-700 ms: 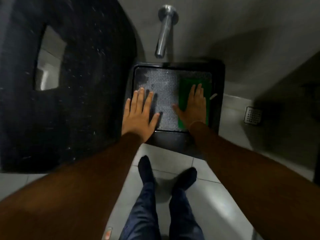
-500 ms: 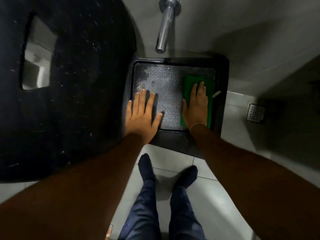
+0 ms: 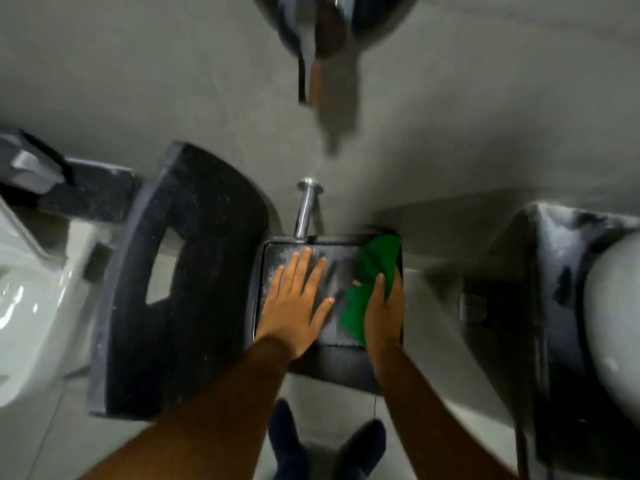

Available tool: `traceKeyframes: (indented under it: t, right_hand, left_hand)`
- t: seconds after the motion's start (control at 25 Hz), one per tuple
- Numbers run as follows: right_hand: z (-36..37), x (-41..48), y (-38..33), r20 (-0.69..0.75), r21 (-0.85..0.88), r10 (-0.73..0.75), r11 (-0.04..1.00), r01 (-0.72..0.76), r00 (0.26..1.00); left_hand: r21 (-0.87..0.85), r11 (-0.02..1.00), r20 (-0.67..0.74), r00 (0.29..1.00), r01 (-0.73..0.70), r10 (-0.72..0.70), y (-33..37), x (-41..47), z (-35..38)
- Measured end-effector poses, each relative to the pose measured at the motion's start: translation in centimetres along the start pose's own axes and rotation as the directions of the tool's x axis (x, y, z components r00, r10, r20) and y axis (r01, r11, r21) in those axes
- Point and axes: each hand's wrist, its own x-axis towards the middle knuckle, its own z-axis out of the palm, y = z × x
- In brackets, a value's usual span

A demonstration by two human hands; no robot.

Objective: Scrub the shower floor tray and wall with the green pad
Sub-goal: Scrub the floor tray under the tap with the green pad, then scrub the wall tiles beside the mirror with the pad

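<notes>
A black floor tray (image 3: 332,362) with a textured grey mat sits against the grey wall (image 3: 173,81), under a chrome spout (image 3: 304,211). My left hand (image 3: 294,303) lies flat and spread on the left part of the mat, holding nothing. My right hand (image 3: 382,320) grips the green pad (image 3: 381,261), which is crumpled and lifted at the tray's right side, its far end reaching the back right corner. The frame is motion-blurred.
A black speckled stone slab (image 3: 194,289) with a cut-out stands left of the tray, a white toilet bowl (image 3: 24,306) beyond it. A floor drain (image 3: 472,304) and a dark fixture with a white bowl (image 3: 613,323) lie right. A chrome fitting (image 3: 325,36) hangs overhead. My feet (image 3: 325,445) stand on tiles.
The view has tilted up and pulled back. My right hand went from pressing flat on the pad to clutching it, and the pad is now bunched and raised. My left hand stays flat.
</notes>
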Motion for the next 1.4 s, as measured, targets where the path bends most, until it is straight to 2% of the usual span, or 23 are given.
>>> traceKeyframes:
  t: [0.08,0.16,0.24,0.32,0.44,0.52,0.6,0.72,0.84,0.92,1.0,1.04,1.08,1.12,1.2,1.28,1.4]
  right_hand:
    - [-3.5,-2.1,-5.2,-0.089,0.095,-0.007,0.995,0.015,0.996]
    - [-7.9,-3.7,-11.8,-0.185,0.213,-0.063,0.972,0.103,0.981]
    - [-13.4,-4.6,-18.7,-0.33,0.282,-0.182,0.917,0.28,0.926]
    - [-18.1,-5.0,-23.7,-0.45,0.302,-0.266,0.853,0.426,0.853]
    - [-25.0,-4.6,-31.6,-0.643,0.398,-0.253,0.696,0.598,0.723]
    - [-29.6,-3.6,-35.9,-0.735,0.355,-0.3,0.594,0.722,0.608]
    - [-33.5,-2.0,-39.2,-0.78,0.33,-0.318,0.523,0.786,0.54]
    - [-38.8,1.4,-43.0,-0.827,0.272,-0.333,0.466,0.842,0.452]
    - [-43.2,6.0,-46.3,-0.831,0.229,-0.389,0.412,0.882,0.397]
    - [-45.1,9.7,-47.9,-0.807,0.167,-0.469,0.404,0.9,0.36]
    - [-45.6,13.4,-48.4,-0.743,-0.031,-0.6,0.472,0.881,0.295]
    - [-45.7,15.0,-48.2,-0.702,-0.209,-0.67,0.517,0.83,0.24]
    - [-45.7,16.9,-47.9,-0.645,-0.404,-0.744,0.527,0.748,0.175]
    - [-45.7,18.6,-47.6,-0.598,-0.53,-0.789,0.521,0.669,0.14]
    - [-45.5,20.7,-46.2,-0.574,-0.617,-0.81,0.525,0.586,0.121]
    - [-44.9,21.8,-44.0,-0.563,-0.649,-0.82,0.517,0.558,0.105]
    - [-43.1,22.8,-39.1,-0.537,-0.665,-0.827,0.536,0.52,0.166]
  left_hand:
    - [0.0,0.996,-0.165,0.983,-0.085,0.084,2.4,0.2,-5.4]
    - [0.066,0.971,-0.352,0.905,-0.231,0.239,4.7,0.7,-11.6]
    - [0.203,0.894,-0.461,0.767,-0.4,0.447,7.5,1.3,-18.6]
    - [0.311,0.818,-0.521,0.634,-0.483,0.572,10.7,2.2,-24.7]
    - [0.376,0.768,-0.667,0.424,-0.519,0.613,18.1,4.3,-34.8]
    - [0.379,0.757,-0.765,0.28,-0.532,0.58,24.6,5.9,-42.5]
    - [0.361,0.771,-0.842,0.173,-0.524,0.512,31.2,7.0,-49.9]
    - [0.305,0.799,-0.895,0.13,-0.518,0.426,40.9,8.0,-59.4]
    - [0.3,0.814,-0.886,0.172,-0.496,0.431,49.3,9.5,-66.8]
    - [0.356,0.835,-0.866,0.188,-0.42,0.464,53.3,11.3,-70.3]
    - [0.444,0.844,-0.85,0.158,-0.301,0.503,55.0,13.4,-71.8]
    - [0.485,0.841,-0.847,0.112,-0.242,0.52,55.4,14.5,-71.9]
    - [0.511,0.837,-0.847,0.052,-0.196,0.529,55.6,15.7,-71.8]
    - [0.521,0.835,-0.849,-0.005,-0.176,0.529,55.8,16.6,-71.7]
    - [0.514,0.84,-0.857,-0.061,-0.173,0.512,55.8,17.0,-71.5]
    - [0.512,0.845,-0.859,-0.086,-0.155,0.505,56.1,16.8,-71.5]
    - [0.517,0.843,-0.855,-0.061,-0.146,0.514,56.2,16.3,-71.4]
